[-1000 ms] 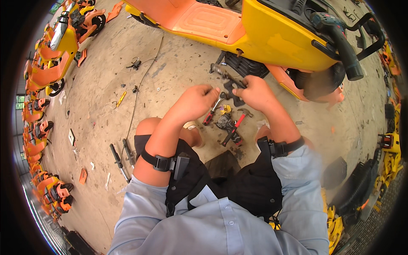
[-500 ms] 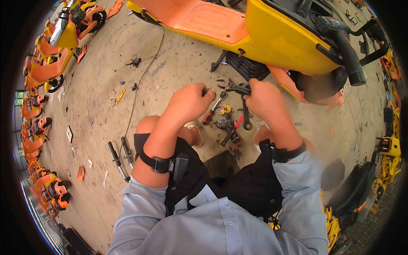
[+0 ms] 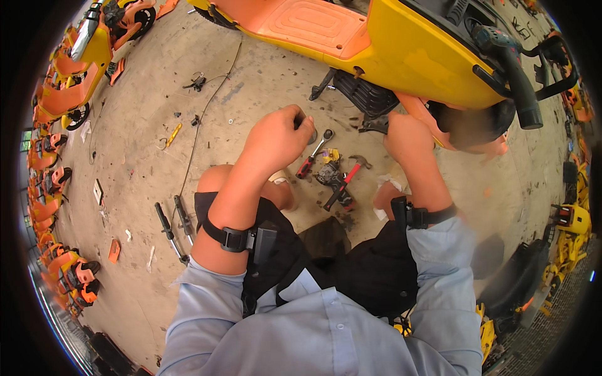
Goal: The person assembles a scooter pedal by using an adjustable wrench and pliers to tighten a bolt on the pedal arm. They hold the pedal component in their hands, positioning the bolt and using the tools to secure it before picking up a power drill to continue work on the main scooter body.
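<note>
Dusty, scuffed concrete floor point(image 3: 144, 188) everywhere, with a big yellow-and-orange scooter point(image 3: 401, 56) lying across the top. Left hand point(image 3: 279, 135), just below the scooter, has fingers curled around a small dark round part point(image 3: 311, 133). Right hand point(image 3: 407, 135) is against the scooter's underside; can't tell its grip. Red-handled ratchet wrench point(image 3: 313, 153) lies below the scooter, more orange scooters point(image 3: 50, 106) far left.

Daylight is falling across a dusty, stained concrete floor point(image 3: 144, 188); rows of orange and yellow scooters point(image 3: 50, 106) are standing along its edges.
</note>
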The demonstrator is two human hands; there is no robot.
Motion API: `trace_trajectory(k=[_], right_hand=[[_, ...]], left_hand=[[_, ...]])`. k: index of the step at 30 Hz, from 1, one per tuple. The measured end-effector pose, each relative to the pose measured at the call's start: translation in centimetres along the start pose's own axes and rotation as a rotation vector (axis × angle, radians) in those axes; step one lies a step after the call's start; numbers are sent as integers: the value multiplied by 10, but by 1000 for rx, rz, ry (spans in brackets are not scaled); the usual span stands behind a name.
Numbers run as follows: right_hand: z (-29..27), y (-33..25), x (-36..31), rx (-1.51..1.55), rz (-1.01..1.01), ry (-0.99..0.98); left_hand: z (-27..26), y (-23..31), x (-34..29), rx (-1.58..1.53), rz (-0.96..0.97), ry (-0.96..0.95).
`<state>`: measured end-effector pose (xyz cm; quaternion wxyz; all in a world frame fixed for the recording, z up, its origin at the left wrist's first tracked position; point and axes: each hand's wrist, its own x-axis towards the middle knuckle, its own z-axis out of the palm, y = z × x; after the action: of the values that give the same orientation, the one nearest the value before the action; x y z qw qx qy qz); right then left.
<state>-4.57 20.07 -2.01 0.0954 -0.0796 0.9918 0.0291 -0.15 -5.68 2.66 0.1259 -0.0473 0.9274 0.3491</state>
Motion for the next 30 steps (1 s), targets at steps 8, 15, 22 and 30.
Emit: trace_trajectory(k=[8,15,22,30], right_hand=[[4,-36,9,529,6,60],[11,-9,1,77,-59,-142],[11,-31,2,322,-42,64],[1,-14,4,179,-117,149]], left_hand=[[4,2,7,-293,54,198],[-1,-7,8,-279,66,211],[-1,-4,10,-268,74,210],[-2,-8,10,-292,41,153]])
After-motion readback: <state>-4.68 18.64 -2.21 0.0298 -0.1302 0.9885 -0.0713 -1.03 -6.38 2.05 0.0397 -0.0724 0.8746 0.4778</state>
